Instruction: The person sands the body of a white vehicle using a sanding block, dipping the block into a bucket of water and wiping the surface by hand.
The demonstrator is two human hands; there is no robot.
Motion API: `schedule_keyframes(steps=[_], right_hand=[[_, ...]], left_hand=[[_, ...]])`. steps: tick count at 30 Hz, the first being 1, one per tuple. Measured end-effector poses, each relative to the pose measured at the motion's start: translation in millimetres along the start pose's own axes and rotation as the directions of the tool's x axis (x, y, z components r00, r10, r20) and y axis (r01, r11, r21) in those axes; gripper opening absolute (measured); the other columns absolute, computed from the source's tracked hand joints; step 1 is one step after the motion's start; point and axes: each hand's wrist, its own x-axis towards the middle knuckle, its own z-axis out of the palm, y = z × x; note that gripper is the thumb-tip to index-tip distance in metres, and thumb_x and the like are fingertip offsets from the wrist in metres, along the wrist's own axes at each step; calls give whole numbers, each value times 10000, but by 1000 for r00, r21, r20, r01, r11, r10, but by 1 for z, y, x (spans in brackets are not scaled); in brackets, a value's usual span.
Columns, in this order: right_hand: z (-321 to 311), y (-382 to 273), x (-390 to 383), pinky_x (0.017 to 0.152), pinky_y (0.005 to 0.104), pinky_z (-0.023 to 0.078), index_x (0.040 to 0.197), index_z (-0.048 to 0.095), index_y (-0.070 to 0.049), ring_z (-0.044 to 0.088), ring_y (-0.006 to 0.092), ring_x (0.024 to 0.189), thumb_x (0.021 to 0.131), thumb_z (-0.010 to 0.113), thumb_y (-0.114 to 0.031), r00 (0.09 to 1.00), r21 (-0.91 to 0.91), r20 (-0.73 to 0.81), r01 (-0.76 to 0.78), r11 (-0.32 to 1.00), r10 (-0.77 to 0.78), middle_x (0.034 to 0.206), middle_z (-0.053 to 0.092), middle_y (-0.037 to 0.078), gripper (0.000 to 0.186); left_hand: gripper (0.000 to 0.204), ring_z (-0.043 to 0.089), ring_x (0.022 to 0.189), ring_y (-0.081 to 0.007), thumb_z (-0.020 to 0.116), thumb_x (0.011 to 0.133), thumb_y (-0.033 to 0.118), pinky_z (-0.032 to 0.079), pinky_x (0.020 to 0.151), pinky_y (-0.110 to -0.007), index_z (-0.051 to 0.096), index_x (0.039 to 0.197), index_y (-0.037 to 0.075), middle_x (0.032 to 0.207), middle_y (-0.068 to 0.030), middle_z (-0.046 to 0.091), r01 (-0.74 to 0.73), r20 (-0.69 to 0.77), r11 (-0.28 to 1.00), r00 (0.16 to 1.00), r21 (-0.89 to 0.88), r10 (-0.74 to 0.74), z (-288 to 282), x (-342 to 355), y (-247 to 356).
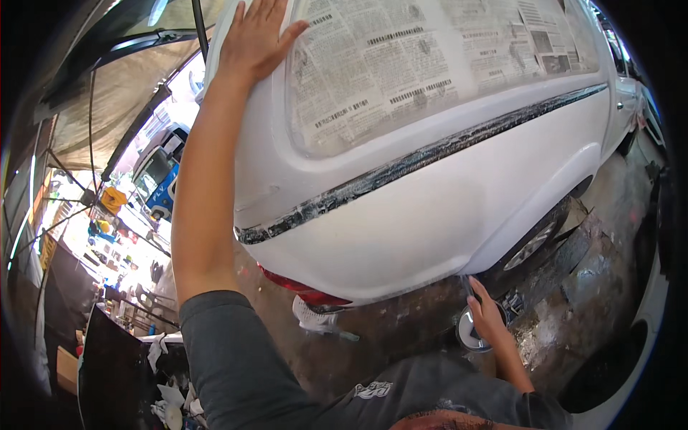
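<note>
Though indistinct, tool [468, 285] seemingly lengthwise up-left in snug right grip [489, 319], left grip [256, 41] splayed

floor [387, 326]: stained brown | tarp canopy [125, 100]: tan | daylight [143, 247]: glaring at left

White car [387, 222], thin tool [469, 286] at lower edge [419, 281]

Newspaper [380, 64] high on the car [401, 222], trim strip [430, 153] just below, wheel [529, 248] at lower right
</note>
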Motion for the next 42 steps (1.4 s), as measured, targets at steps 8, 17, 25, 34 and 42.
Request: schedule_keyframes(steps=[8,17,25,34,42], right_hand=[[5,-27,15,1176,398,350,1518,441,-15,443,382,1436,1040,511,-187,991,41,87,94,995,-98,1565,447,209,512],[2,-21,9,1178,399,345,1506,457,-9,435,382,1442,1039,511,-172,994,19,79,73,997,-74,1569,443,206,497],[4,-28,7,1184,395,337,1496,462,8,434,379,1443,1049,502,-200,996,9,71,54,998,-55,1564,447,211,494],[6,-25,1,1186,393,331,1493,462,17,433,376,1445,1051,489,-194,991,-26,79,108,994,-106,1558,454,212,491],[26,-20,-2,1158,376,354,1494,463,8,498,336,1391,1059,487,-215,991,130,131,-16,991,-1,1486,526,234,489]], left_hand=[[694,303,1510,-334,490,1021,466,203,1250,-481,386,1533,11,1622,-176,343,-48,-104,998,994,-47,43,-2,-61,6],[841,244,1552,-305,437,1010,630,162,1267,-496,315,1590,33,1672,-151,274,-13,1,996,1000,-86,13,-10,-145,28],[862,211,1557,-363,379,1020,637,155,1261,-533,254,1608,20,1685,-184,219,-25,145,987,988,-161,48,-29,-212,26],[847,189,1568,-333,401,1014,625,149,1265,-528,281,1603,28,1682,-159,247,63,267,970,964,-234,2,-49,-296,28],[832,157,1567,-378,451,1019,580,88,1265,-553,281,1599,8,1685,-170,235,158,243,986,960,-48,-142,-45,-259,49]])
